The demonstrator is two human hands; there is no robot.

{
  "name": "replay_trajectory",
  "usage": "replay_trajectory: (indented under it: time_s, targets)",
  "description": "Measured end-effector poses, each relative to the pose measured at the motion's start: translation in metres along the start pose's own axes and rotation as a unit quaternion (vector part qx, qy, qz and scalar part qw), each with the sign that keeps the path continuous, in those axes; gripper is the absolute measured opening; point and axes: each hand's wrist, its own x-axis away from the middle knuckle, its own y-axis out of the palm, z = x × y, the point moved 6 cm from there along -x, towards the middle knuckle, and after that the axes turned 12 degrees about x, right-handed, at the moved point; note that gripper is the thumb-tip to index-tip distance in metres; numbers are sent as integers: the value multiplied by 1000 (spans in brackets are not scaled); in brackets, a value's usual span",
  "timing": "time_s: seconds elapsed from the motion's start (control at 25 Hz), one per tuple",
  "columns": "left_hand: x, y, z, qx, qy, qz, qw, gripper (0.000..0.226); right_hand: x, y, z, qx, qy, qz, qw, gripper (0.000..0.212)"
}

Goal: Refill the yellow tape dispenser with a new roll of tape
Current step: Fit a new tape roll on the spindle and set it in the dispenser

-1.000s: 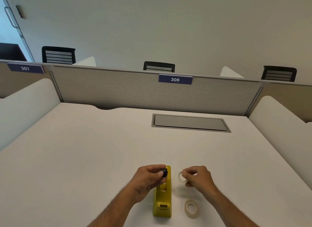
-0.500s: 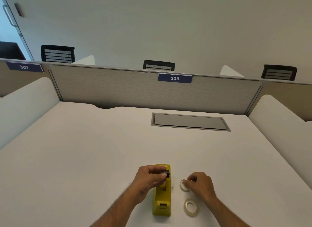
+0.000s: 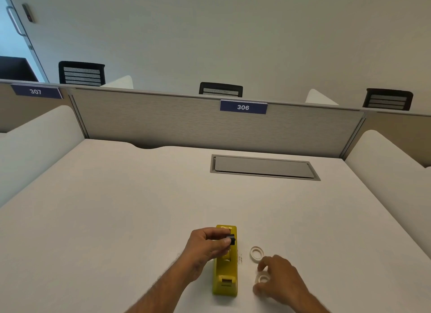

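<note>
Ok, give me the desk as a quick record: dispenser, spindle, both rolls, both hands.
dispenser: yellow plastic tape dispenser, flat on white desk
spindle: small black core, pinched in left hand above dispenser
far roll: white tape ring, lying free on desk
near roll: clear tape ring, under right hand
right hand grip: fingers around near roll, closure unclear

Office: partitioned desk (image 3: 140, 207) (label 306 (image 3: 243, 107)), mesh chairs (image 3: 81, 73).
</note>
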Motion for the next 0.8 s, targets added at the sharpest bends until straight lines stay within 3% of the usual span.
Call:
replay_trajectory:
  time_s: [0.08,0.16,0.28,0.56,0.8]
  targets:
    - [2,-1,1,7,6,0,1000,24,-3,-2,2,-138,2,-7,990,46]
    - [3,0,2,13,10,-4,1000,25,-1,-8,-3,-308,2,-33,951,45]
    - [4,2,3,10,13,-7,1000,25,1,-22,-18,-439,-31,-56,896,49]
    - [8,12,9,20,30,-52,998,24,-4,-42,-43,-557,-120,-58,820,50]
    - [11,17,14,2,48,-72,996,24,-5,-41,-49,-555,-141,-62,818,50]
